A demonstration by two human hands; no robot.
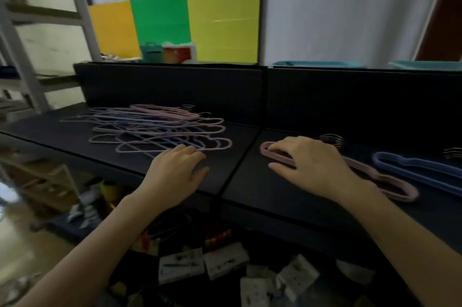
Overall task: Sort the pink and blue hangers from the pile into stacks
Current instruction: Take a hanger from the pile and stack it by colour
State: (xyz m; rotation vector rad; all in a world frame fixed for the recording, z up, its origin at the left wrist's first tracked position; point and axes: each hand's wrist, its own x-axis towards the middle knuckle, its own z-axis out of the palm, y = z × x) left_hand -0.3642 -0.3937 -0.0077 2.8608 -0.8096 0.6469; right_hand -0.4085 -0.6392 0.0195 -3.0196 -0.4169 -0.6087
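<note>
A tangled pile of pink and blue hangers [155, 129] lies on the left half of the black table [232, 181]. My left hand [175, 169] rests flat at the pile's near edge, its fingertips touching the closest pink hanger [220, 145]. Right of the table seam lies a stack of pink hangers [390, 181], and my right hand [310, 164] lies over its left end with fingers stretched out. A stack of blue hangers [420, 169] sits further right, apart from both hands.
A black back panel [175, 86] rises behind the table, with teal bins [317, 64] beyond it. Coloured boards [175, 24] stand at the back. White boxes and clutter [225, 266] lie on the floor under the table's front edge. A metal shelf frame [22, 61] stands left.
</note>
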